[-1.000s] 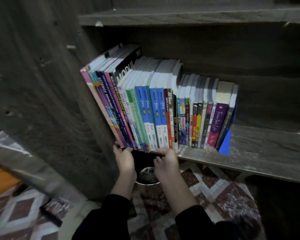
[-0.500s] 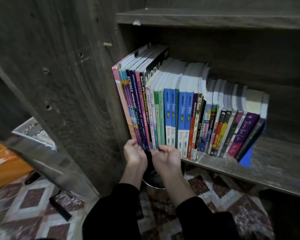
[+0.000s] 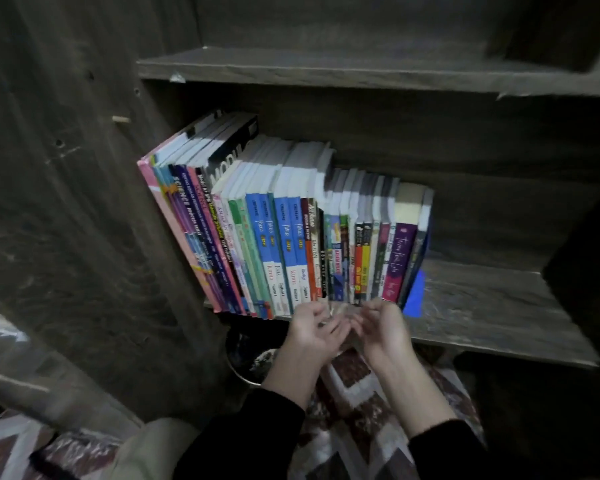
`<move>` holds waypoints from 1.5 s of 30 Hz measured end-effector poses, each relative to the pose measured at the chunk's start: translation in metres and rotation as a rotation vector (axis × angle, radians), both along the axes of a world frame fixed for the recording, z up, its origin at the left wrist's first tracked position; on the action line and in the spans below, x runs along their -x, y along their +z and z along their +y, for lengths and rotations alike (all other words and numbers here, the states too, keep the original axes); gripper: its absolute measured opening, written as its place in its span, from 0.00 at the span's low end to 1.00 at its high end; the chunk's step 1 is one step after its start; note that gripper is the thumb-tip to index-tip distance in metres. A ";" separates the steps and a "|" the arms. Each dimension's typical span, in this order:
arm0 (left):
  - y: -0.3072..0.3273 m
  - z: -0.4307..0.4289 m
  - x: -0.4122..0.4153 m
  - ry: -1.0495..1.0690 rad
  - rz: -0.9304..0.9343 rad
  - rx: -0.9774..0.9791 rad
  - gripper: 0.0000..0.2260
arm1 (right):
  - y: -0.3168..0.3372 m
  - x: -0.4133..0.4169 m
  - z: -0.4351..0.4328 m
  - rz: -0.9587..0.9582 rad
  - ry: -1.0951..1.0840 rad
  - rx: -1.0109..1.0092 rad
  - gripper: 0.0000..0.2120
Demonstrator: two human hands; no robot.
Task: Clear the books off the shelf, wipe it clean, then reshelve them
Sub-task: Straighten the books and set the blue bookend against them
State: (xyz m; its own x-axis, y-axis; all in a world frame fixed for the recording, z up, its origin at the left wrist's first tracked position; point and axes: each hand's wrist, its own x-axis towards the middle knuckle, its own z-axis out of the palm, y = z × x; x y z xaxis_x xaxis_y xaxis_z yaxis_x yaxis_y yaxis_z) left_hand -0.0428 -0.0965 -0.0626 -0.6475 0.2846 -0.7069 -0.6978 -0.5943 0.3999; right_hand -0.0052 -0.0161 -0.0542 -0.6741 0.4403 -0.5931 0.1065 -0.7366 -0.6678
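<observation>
Nearest, two black sleeves point(image 3: 257, 434) reaching up over a patterned rug point(image 3: 361, 393) in maroon and white. Left hand point(image 3: 312, 332) and right hand point(image 3: 383, 329) side by side at the front edge of the shelf point(image 3: 482, 313), just under the bottoms of the middle spines. Fingers blurred and loosely curled; cannot tell whether gripping anything or empty. Below the left wrist, a round metal bowl point(image 3: 248, 367) on the floor, partly hidden. Further back, books point(image 3: 291, 237) standing in one row on the shelf, packed against the left wall, taller ones leaning at the left, shorter ones at the right. Blue card point(image 3: 414, 294) propped at the row's right end. Bare wood to the right. Above, another shelf board point(image 3: 326, 69).
</observation>
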 end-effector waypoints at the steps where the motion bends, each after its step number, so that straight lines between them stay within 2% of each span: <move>1: 0.003 0.010 -0.002 -0.045 0.004 -0.010 0.13 | -0.004 0.000 0.017 -0.011 -0.049 -0.030 0.11; 3: 0.009 0.029 -0.001 -0.072 0.027 -0.047 0.16 | -0.008 0.000 0.041 -0.018 -0.083 -0.067 0.07; 4: 0.013 0.038 0.001 -0.060 0.024 -0.081 0.18 | -0.008 0.000 0.050 -0.024 -0.071 -0.110 0.11; 8: 0.019 0.064 0.010 -0.023 0.029 -0.118 0.18 | -0.009 0.007 0.077 0.008 0.022 -0.479 0.46; 9: 0.021 0.067 0.011 -0.015 0.028 -0.114 0.19 | -0.005 0.008 0.077 0.006 0.097 -0.552 0.50; 10: 0.023 0.070 0.013 -0.012 0.026 -0.103 0.21 | 0.001 0.008 0.076 0.018 0.169 -0.582 0.51; 12: 0.025 0.071 0.013 -0.024 0.035 -0.088 0.23 | 0.002 0.011 0.077 0.029 0.223 -0.618 0.50; 15: 0.030 0.069 0.010 -0.062 0.054 -0.117 0.19 | 0.000 0.014 0.075 0.043 0.267 -0.628 0.50; 18: 0.032 0.070 0.012 -0.081 0.081 -0.077 0.20 | 0.001 0.013 0.077 0.059 0.270 -0.621 0.50; 27: 0.033 0.065 0.013 -0.103 0.115 -0.090 0.39 | 0.002 0.003 0.091 0.077 0.333 -0.641 0.46; 29: 0.032 0.064 0.014 -0.109 0.113 -0.074 0.38 | 0.005 -0.001 0.093 0.086 0.306 -0.624 0.43; 32: 0.034 0.064 0.014 -0.083 0.121 -0.004 0.33 | 0.012 -0.007 0.093 0.044 0.306 -0.752 0.38; 34: 0.038 0.064 0.015 -0.016 0.134 0.017 0.30 | 0.007 -0.004 0.086 -0.040 0.214 -0.818 0.36; 36: 0.042 0.062 0.019 0.050 0.124 -0.011 0.30 | -0.004 -0.002 0.073 -0.090 0.049 -0.675 0.25; 38: 0.044 0.058 0.025 0.100 0.087 -0.074 0.31 | -0.013 0.001 0.058 -0.046 0.018 -0.331 0.08; 41: 0.044 0.056 0.030 0.176 0.058 -0.168 0.30 | -0.015 0.006 0.051 0.114 0.075 0.017 0.12; 45: 0.041 0.060 0.028 0.229 0.078 -0.182 0.28 | -0.009 0.019 0.056 0.267 0.007 0.253 0.11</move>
